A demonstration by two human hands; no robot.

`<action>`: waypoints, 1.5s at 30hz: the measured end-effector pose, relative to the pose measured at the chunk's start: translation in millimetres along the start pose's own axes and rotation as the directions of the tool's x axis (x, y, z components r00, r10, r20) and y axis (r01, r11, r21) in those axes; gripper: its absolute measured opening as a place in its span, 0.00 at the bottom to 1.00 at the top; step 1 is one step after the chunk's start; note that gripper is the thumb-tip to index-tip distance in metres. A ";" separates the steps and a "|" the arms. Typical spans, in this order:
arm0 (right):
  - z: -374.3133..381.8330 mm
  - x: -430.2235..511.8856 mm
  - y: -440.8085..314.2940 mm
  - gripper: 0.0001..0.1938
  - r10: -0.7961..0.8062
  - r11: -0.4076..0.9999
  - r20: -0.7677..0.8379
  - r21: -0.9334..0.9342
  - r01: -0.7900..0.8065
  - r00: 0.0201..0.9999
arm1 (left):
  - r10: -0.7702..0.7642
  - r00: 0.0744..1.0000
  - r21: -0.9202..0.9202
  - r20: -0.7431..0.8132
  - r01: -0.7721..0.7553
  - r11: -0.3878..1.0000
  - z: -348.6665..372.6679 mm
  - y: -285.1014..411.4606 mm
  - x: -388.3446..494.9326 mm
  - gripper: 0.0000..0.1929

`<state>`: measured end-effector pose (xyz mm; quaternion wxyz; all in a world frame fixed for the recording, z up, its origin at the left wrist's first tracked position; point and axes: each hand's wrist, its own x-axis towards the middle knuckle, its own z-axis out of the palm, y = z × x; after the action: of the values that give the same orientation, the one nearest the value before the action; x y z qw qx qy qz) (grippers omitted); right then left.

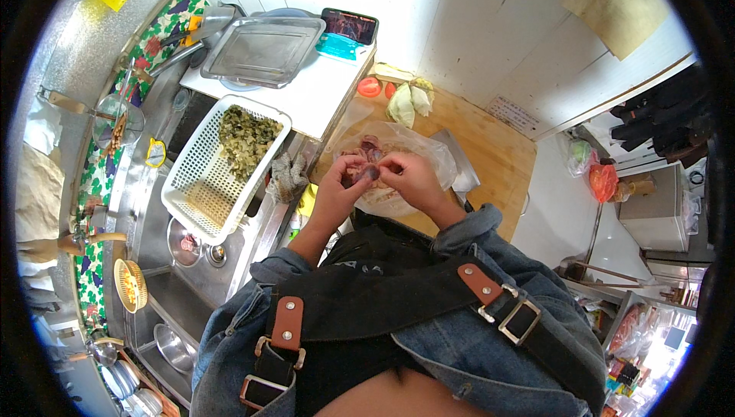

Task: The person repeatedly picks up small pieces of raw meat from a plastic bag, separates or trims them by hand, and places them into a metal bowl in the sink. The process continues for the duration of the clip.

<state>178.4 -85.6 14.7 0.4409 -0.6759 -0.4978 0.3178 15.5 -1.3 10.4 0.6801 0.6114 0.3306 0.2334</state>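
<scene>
Raw dark-red meat pieces (369,144), which look like poultry offal, lie in an opened clear plastic bag (396,199) on a wooden board (496,170). My left hand (343,187) holds a small dark piece of the meat (367,173) over the bag. The fingertips of my right hand (412,177) are pinched together beside that piece; whether they grip part of it is hard to tell. A cleaver's broad blade (456,159) lies to the right, partly under the bag. Cut cabbage (410,101) and a tomato half (369,87) rest at the back of the board.
To the left, a white plastic basket (172,196) of chopped greens (247,141) stands over a steel sink (215,285). A clear lidded tray (264,50) and a phone (351,25) sit on a white surface behind. Near the basket lies a wrung grey cloth (287,176).
</scene>
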 end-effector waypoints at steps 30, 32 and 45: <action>-1.6 1.9 85.9 0.17 0.037 0.861 0.172 -0.506 0.056 0.984 | 0.792 0.574 0.801 0.207 -0.565 0.200 -74.6 54.5 -60.2 0.11; 2.0 5.9 85.5 0.15 0.016 0.812 0.157 -0.578 0.079 0.987 | 0.803 0.553 0.800 0.221 -0.574 0.174 -93.0 56.3 -74.2 0.11; 35.2 17.5 101.6 0.16 0.016 0.700 0.056 -0.714 0.029 0.998 | 0.037 0.429 0.002 -0.902 -0.080 0.997 -315.0 -111.1 -261.2 0.03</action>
<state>193.0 -70.8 -92.2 0.1311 -0.7827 -0.5969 0.1179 -401.3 7.6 -66.9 0.4028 0.3898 0.6160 0.5535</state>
